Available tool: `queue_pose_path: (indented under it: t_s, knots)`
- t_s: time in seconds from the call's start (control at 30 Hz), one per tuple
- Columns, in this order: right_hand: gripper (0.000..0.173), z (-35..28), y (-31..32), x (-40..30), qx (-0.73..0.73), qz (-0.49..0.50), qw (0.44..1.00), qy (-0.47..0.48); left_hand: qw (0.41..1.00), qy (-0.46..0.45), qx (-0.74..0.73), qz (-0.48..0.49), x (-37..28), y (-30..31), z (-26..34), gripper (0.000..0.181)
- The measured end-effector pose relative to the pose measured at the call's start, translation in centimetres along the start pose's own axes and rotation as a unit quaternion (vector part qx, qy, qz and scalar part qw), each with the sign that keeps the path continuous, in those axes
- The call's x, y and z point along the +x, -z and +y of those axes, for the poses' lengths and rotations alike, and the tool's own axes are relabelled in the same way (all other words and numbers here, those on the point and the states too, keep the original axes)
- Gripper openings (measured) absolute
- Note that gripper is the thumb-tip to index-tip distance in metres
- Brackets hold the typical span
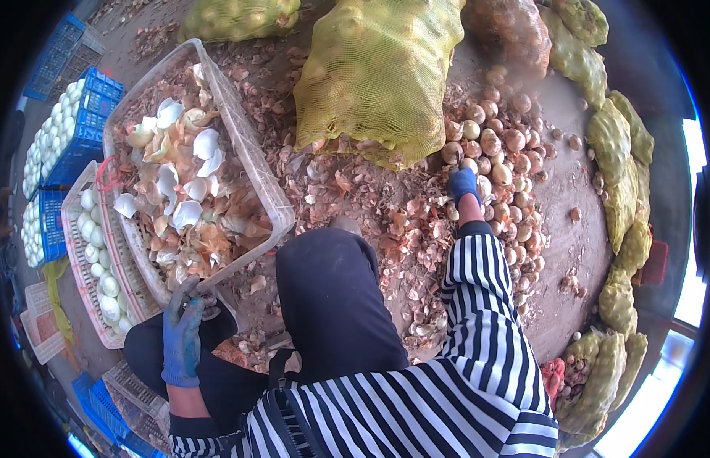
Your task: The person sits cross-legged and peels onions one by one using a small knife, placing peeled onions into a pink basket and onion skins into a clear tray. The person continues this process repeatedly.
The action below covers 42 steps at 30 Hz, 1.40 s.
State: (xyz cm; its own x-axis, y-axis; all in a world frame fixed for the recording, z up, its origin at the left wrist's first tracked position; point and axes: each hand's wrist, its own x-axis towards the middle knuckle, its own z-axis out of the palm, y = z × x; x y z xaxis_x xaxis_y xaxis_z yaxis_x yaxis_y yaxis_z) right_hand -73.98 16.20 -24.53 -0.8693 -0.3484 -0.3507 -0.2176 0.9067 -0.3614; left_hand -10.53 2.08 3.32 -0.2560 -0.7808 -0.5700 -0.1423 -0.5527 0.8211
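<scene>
My left hand (pixel 185 335), in a blue knit glove with dirty grey fingers, is raised over my left leg at the near corner of a clear plastic bin (pixel 281 214). Its fingers are curled, and whether they hold anything is unclear. The bin contains papery onion skins (pixel 217 229) and white outer onion layers (pixel 188 214). My right hand (pixel 462 184), in a blue glove, reaches out to the near left side of a pile of unpeeled onions (pixel 502 174). A small dark object, perhaps a tool, shows at its fingertips beside an onion (pixel 452 153); the grip itself is hidden.
A large yellow-green mesh sack (pixel 378 80) of onions stands ahead. Peeled onions (pixel 110 286) fill a pale plastic basket (pixel 74 240) at left, near blue crates (pixel 83 143) of peeled onions. Loose skins cover the floor between bin and pile. More filled sacks (pixel 612 137) line the right side.
</scene>
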Motion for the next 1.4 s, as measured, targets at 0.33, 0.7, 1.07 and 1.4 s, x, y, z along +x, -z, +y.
queue_pose_path:
  t_s: [0.33, 0.7, 1.07, 1.4]
  knots:
    - [0.047, -8.5, 12.5, -26.7, 0.481, -0.078, 0.868, 0.095, 0.998, -0.061, 0.004, -0.032, -1.3, -0.5, 0.4, 0.045]
    - [0.060, -21.7, 16.4, -44.8, 0.558, -0.548, 0.615, 0.100, 0.962, -0.232, -0.101, -0.106, -3.8, -3.0, 4.8, 0.068]
    - [0.044, -23.3, 9.9, -51.2, 0.392, -0.707, 0.589, 0.007, 0.958, -0.112, -0.253, 0.083, -2.7, 6.5, 0.1, 0.052]
    - [0.029, -26.5, 0.3, -51.2, 0.066, -0.313, 0.736, 0.597, 0.902, -0.196, 0.343, 0.176, -0.8, 6.8, -6.3, 0.086]
